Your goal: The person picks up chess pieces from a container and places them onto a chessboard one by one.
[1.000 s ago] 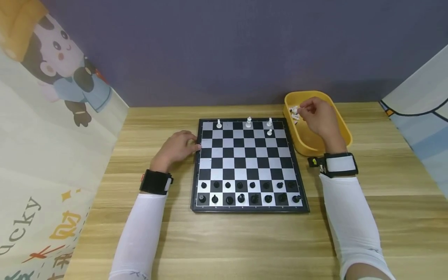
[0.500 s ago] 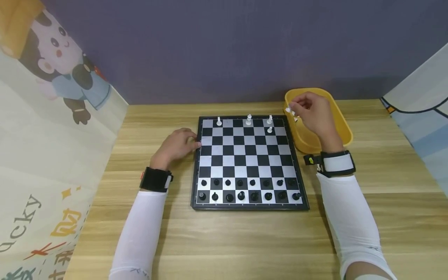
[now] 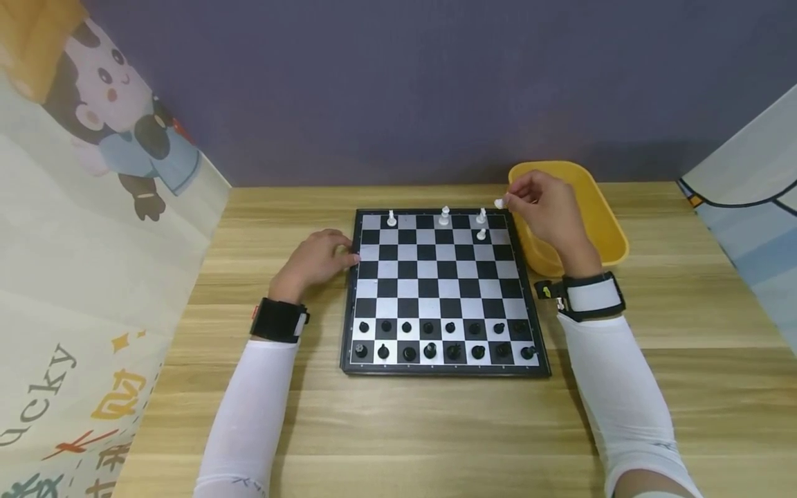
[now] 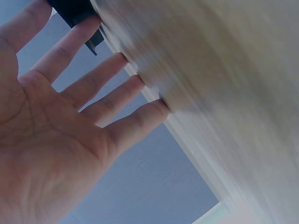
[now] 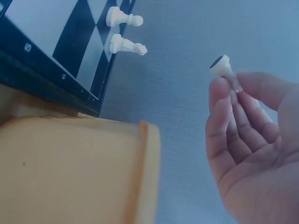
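My right hand [image 3: 548, 211] pinches a white chess piece [image 5: 224, 69] between thumb and fingertips, its dark round base turned outward. In the head view this hand is over the left rim of the yellow bin [image 3: 607, 214], near the board's far right corner. The chessboard [image 3: 436, 270] lies flat on the table. At its left edge, my left hand [image 3: 314, 261] rests with relaxed fingers, thumb and index at the frame; the left wrist view shows the fingers [image 4: 135, 121] spread, tips on the wood. Several white pieces stand at the far end, among them a white pawn [image 3: 481, 235].
Two rows of black chess pieces [image 3: 429, 351] fill the near end of the board. The wooden table [image 3: 436, 436] meets a dark blue wall [image 3: 373, 97] behind the board. A printed curtain [image 3: 81, 277] hangs at the left.
My right hand has moved left from inside the bin toward the board's far right corner, carrying the white chess piece. The left hand has stayed at the board's left edge.
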### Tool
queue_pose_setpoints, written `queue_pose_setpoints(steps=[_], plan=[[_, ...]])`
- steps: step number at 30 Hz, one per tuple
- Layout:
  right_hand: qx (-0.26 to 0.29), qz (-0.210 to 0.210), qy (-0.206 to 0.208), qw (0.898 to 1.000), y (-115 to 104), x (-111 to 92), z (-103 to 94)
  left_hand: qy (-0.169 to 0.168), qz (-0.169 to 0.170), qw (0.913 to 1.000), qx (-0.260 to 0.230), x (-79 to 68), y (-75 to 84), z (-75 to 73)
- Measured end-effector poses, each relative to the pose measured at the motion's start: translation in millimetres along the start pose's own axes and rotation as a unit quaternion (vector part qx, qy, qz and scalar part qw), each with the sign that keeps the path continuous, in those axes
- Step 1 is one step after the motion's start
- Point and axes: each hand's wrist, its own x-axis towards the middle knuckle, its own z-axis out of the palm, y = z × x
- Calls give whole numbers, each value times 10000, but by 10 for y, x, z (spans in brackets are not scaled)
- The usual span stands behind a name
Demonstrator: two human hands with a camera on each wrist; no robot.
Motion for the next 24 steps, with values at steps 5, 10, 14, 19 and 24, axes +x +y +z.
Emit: queue_pose_setpoints(steps=[5,10,14,19,24], plan=[[-436,-38,23,9990,22,1,35,-1,-3,10000,12,4,-9,10],[-935,-115,93,9955,59,-1,64,-16,38,10000,4,8,-4,6],[-1377,-93,99,9904,79,-9,93,-28,89,10000,12,9,3,9],[-1683,-187,89,9855,95,12,149,5,79,10000,23,12,-1,12],[-1979,-297,-1,9798,114,22,204,19,56,10000,23,14,-8,16]])
